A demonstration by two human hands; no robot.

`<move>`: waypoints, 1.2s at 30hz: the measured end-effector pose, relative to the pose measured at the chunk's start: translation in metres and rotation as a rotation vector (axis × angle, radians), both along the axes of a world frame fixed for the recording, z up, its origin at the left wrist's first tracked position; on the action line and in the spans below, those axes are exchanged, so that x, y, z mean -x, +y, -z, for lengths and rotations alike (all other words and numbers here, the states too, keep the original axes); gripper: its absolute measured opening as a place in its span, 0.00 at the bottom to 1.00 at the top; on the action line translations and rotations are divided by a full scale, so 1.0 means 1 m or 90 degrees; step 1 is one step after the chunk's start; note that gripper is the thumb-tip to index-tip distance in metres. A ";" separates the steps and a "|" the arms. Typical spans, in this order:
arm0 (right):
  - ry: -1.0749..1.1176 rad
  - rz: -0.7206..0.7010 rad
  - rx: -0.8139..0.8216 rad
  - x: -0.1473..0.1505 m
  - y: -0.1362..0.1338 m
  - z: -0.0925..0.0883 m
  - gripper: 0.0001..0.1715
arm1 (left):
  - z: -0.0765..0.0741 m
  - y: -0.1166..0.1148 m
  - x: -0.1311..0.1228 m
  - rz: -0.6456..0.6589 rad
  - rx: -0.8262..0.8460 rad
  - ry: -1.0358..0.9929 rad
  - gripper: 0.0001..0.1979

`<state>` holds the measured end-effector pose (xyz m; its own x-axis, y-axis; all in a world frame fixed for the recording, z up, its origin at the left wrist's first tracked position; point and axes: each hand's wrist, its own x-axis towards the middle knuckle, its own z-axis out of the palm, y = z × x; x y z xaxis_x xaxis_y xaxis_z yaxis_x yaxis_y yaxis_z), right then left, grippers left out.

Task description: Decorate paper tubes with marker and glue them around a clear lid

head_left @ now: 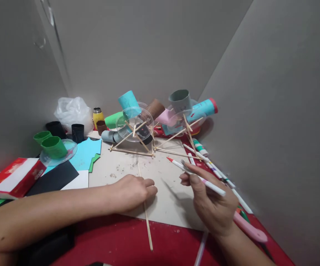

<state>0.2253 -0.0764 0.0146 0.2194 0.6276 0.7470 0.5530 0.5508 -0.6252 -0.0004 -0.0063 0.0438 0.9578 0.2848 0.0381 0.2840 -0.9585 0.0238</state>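
Note:
My left hand (134, 192) rests on the pale board (165, 173), fingers curled over a thin wooden stick (148, 229). That stick passes beneath the hand, its lower end reaching over the red tabletop; it may be a pair lying together. In my right hand (215, 203) is a white felt-tip pen (215, 187) with a red tip, raised above the board and pointing up and left. A small dark tip sticks out by the fingers, too unclear to name. Beyond both hands stands a wooden stick frame (132, 151) bearing clear discs and coloured paper tubes.
Green paper cups (54, 147) sit on a clear plastic lid at left, near blue paper (85, 151) and a red-and-white packet (16, 177). Behind are a plastic bag (74, 114) and a yellow bottle (98, 118). Several pens and a pink handle (250, 227) line the right edge.

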 end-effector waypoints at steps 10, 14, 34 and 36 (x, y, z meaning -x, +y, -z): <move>-0.019 0.001 0.028 -0.002 0.002 0.005 0.15 | 0.008 0.017 -0.018 0.023 0.141 0.070 0.07; 0.076 -0.005 0.063 0.005 0.004 -0.001 0.15 | 0.010 0.024 -0.016 -0.022 0.224 0.020 0.07; 0.262 -0.135 0.007 0.013 -0.008 -0.022 0.17 | -0.031 0.027 0.007 -0.111 0.966 -0.303 0.24; 0.263 -0.147 -0.005 0.014 -0.009 -0.024 0.16 | -0.032 0.026 0.008 -0.116 0.965 -0.303 0.24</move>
<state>0.2112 -0.0856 0.0382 0.3554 0.6891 0.6316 0.1213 0.6360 -0.7621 -0.0084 0.0200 0.0760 0.8927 0.4391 -0.1013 0.0754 0.0761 0.9942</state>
